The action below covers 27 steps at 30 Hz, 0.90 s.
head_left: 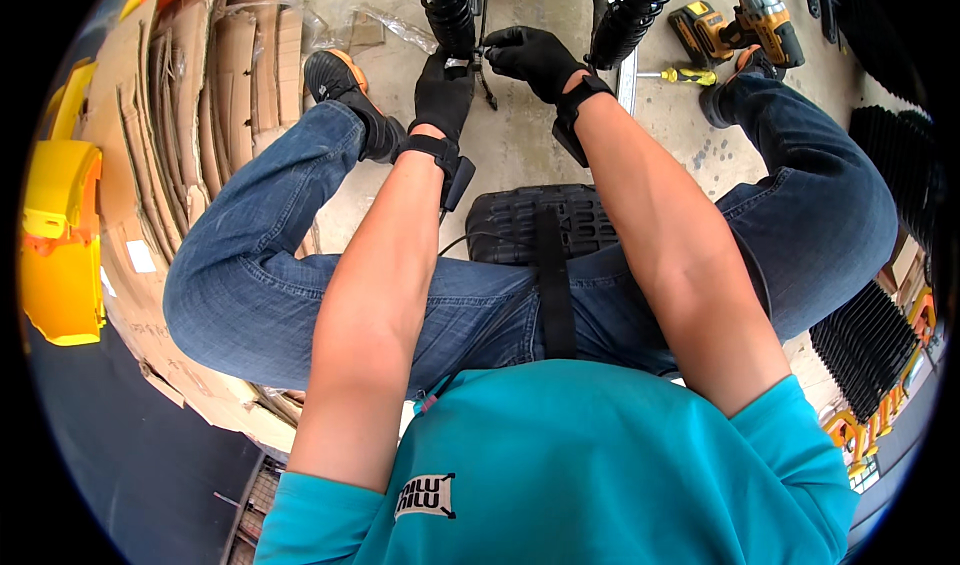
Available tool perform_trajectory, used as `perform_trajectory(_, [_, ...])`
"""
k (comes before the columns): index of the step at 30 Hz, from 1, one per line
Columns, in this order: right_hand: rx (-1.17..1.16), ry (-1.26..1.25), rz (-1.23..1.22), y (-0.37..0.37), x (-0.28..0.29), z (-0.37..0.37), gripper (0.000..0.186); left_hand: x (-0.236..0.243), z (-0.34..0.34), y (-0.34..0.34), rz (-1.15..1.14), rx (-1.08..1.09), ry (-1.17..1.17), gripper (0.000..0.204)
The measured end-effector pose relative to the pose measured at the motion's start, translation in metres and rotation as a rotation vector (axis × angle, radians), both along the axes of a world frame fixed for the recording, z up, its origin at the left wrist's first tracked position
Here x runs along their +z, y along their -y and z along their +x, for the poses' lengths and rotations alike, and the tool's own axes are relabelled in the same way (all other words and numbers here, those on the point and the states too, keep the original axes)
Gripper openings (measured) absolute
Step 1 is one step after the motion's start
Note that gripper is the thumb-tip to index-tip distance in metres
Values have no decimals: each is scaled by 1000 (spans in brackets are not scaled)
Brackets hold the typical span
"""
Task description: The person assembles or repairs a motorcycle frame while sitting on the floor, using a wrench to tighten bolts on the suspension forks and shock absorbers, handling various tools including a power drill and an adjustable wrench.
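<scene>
My two black-gloved hands meet in front of the lower end of the left coil-spring shock absorber (446, 7). A thin black cable (489, 89) dangles between them, its lower tip free above the concrete floor. With fingertips and thumb pinched together, my right hand (532, 59) grips this cable near its top. My left hand (442, 97) is closed beside the shock's lower end; its fingers are partly hidden, and what they hold cannot be made out. To the right stands a second coil-spring shock absorber (638, 13), apart from both hands.
Right of my hands lie a yellow-handled screwdriver (688, 76) and a yellow-black cordless impact wrench (757, 27). Flattened cardboard (170, 115) is stacked at the left, with yellow plastic panels (62, 235) beyond. A black ribbed case (520, 220) sits between my legs.
</scene>
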State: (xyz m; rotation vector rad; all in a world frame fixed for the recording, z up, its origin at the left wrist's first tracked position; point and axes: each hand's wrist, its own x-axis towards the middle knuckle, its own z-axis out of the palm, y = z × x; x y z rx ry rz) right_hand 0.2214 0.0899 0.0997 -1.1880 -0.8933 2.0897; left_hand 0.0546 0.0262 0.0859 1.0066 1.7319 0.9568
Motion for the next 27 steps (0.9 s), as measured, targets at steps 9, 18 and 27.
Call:
perform_trajectory(9, [-34,60,103,5,-1,-3,25,9,3,2,-46,-2,-10,54])
perform_trajectory(18, [-43,130,110,8,-1,-8,26,1,2,1,-20,-7,-85,53])
perform_trajectory(27, [-42,95,74,7,14,-8,24,3,4,-2,-23,33,-76,52])
